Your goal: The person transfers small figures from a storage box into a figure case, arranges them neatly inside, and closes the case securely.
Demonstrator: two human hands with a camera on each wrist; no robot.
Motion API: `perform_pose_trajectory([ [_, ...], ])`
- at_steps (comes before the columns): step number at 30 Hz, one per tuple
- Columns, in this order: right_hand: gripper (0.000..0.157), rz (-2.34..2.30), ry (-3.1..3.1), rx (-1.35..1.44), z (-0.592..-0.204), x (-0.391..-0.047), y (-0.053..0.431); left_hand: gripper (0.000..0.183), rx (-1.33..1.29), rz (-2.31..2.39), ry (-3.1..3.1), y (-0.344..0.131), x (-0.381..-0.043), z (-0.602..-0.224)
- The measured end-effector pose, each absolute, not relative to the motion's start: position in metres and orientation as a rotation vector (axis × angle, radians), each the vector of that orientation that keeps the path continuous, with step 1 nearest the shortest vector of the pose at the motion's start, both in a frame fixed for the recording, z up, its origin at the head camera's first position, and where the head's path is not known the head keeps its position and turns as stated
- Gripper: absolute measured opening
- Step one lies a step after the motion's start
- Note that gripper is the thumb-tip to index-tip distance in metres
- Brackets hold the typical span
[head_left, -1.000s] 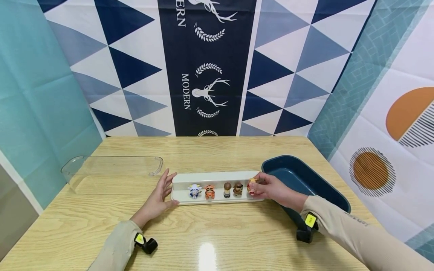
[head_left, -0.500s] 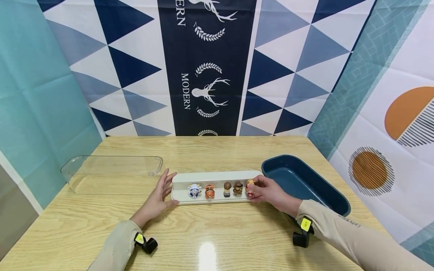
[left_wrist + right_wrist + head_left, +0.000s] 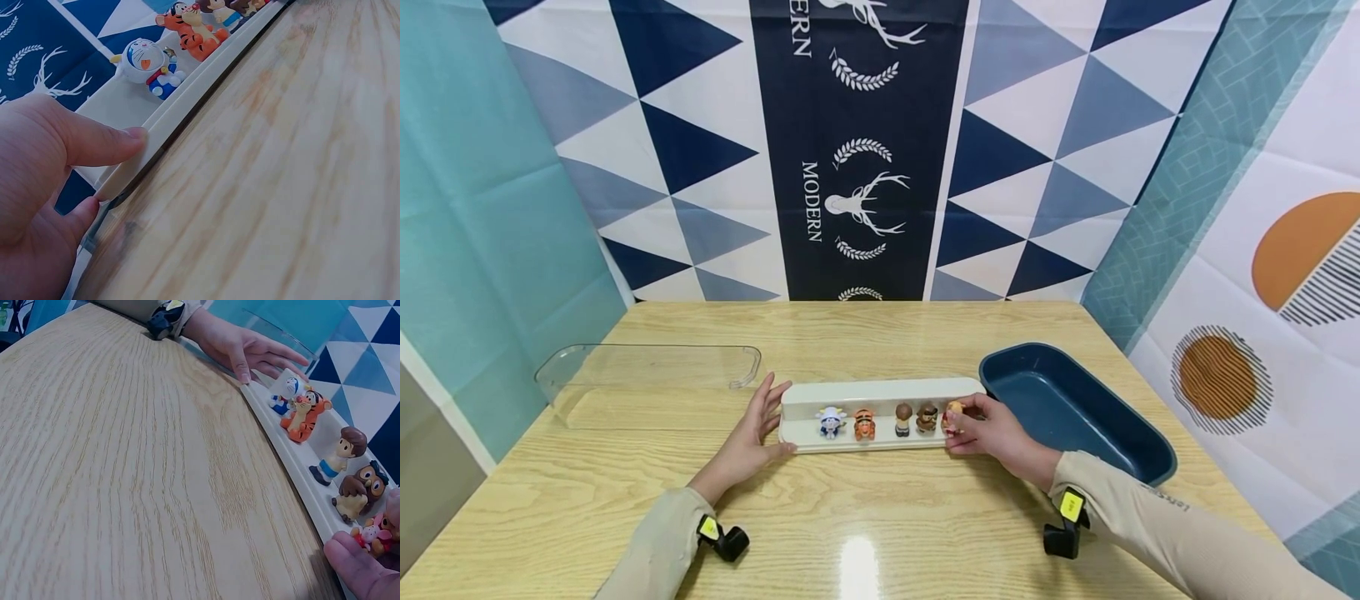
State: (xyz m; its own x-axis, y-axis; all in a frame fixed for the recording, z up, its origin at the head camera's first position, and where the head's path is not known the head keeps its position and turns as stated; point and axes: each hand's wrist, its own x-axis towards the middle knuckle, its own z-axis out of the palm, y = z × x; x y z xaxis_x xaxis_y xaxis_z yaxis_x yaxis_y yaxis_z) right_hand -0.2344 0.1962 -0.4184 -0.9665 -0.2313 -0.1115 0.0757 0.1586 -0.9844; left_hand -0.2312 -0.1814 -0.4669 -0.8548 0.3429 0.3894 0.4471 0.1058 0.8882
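A long white stepped display stand lies mid-table with a row of toy figurines on its lower step. From the left come a Doraemon figurine, a Tigger figurine, a brown-haired boy figurine and an owl figurine. My left hand holds the stand's left end, its thumb on the front lip. At the right end, my right hand pinches a yellow-and-red bear figurine beside the owl; a small pink piglet shows on its front. The fingers partly cover this figurine.
A dark blue tray stands at the right, close to the stand's right end. Toward the back left lies a clear plastic cover. Patterned cloth hangs behind the wooden table.
My right hand has moved left with the bear figurine, bringing it close to the owl. The left hand and the stand have stayed in place.
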Motion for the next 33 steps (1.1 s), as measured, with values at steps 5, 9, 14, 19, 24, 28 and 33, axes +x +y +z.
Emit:
perform_pose_trajectory([
  [5,0.028,-1.900,2.205,-0.128,-0.4183,-0.2343,0.1945,0.113,-0.812,-1.882,-2.268,-0.1813,-0.2310,-0.4660],
  [9,0.029,-1.893,2.229,-0.104,-0.4182,-0.2342,0.1934,0.113,-0.814,-1.889,-2.268,-0.1812,-0.2314,-0.4663],
  [14,0.029,-1.888,2.245,-0.090,-0.4187,-0.2337,0.1927,0.112,-0.810,-1.892,-2.268,-0.1812,-0.2315,-0.4664],
  [19,0.032,-1.893,2.249,-0.093,-0.4196,-0.2315,0.1915,0.113,-0.817,-1.882,-2.266,-0.1818,-0.2315,-0.4664],
  [24,0.035,-1.914,2.236,-0.089,-0.4196,-0.2296,0.1911,0.114,-0.813,-1.856,-2.284,-0.1823,-0.2321,-0.4675],
  [28,0.037,-1.936,2.210,-0.075,-0.4202,-0.2301,0.1920,0.114,-0.808,-1.837,-2.297,-0.1824,-0.2322,-0.4674],
  [33,0.038,-1.958,2.181,-0.060,-0.4211,-0.2306,0.1939,0.114,-0.795,-1.862,-2.292,-0.1818,-0.2314,-0.4659],
])
